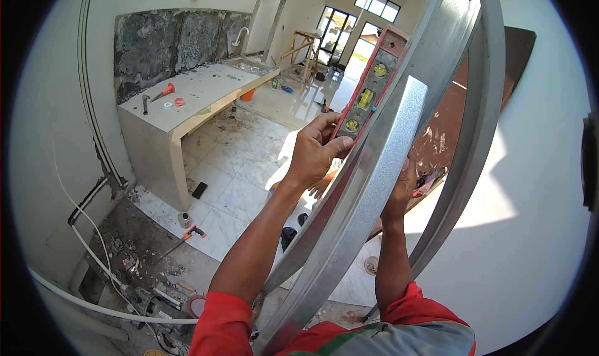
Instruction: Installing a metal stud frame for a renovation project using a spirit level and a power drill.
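Grey metal framing (384,175) is stood close in front, well apart from the pale worktop (212,91). Alongside the framing, the red spirit level (374,85) is held lengthwise, its near end grasped between the left hand's (315,153) fingers and thumb. Beyond the framing, the right hand (399,191) is partly hidden; whether its fingers are clenched cannot be told. Apparently the level is being lined up; even pressure and a clear view of the yellow vials (366,98) seem called for.
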The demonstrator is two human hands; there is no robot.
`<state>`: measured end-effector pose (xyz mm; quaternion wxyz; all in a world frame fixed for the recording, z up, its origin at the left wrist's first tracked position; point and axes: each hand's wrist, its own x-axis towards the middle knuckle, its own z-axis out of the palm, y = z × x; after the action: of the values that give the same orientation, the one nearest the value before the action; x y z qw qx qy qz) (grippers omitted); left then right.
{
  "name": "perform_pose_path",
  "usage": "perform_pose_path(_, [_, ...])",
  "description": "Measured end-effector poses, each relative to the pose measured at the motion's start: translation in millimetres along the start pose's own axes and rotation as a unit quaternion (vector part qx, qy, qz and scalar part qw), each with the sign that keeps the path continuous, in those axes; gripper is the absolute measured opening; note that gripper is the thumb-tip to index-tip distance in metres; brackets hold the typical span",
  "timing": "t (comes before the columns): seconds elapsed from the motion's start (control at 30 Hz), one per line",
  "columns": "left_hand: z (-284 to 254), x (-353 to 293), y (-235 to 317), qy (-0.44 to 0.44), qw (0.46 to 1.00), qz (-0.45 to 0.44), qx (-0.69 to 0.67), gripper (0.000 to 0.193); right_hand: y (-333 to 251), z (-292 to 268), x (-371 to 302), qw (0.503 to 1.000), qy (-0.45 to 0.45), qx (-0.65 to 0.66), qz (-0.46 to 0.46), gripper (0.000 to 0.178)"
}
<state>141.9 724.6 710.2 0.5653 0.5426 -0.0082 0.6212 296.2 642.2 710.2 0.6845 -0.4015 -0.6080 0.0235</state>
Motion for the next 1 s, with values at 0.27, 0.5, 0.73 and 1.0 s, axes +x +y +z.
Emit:
perform_pose_path(0.27, [-3,-2,-1,-0.014,0.999,-0.020,0.023,0.037,-7,3,-2,0.999,-0.011,0.029,0.033,0.056])
perform_pose_path(0.5, [-4,1,-7,-0.022,0.999,-0.026,0.018,0.041,-3,8,-2,0.999,0.012,0.035,0.023,0.056])
perform_pose_path(0.73, [-4,1,-6,-0.031,0.999,-0.026,-0.011,0.041,5,2,-3,0.998,-0.007,0.044,0.053,0.057])
perform_pose_path(1.0, [-4,2,-4,-0.033,0.999,-0.028,0.006,0.039,9,2,-5,0.996,-0.017,0.059,0.072,0.057])
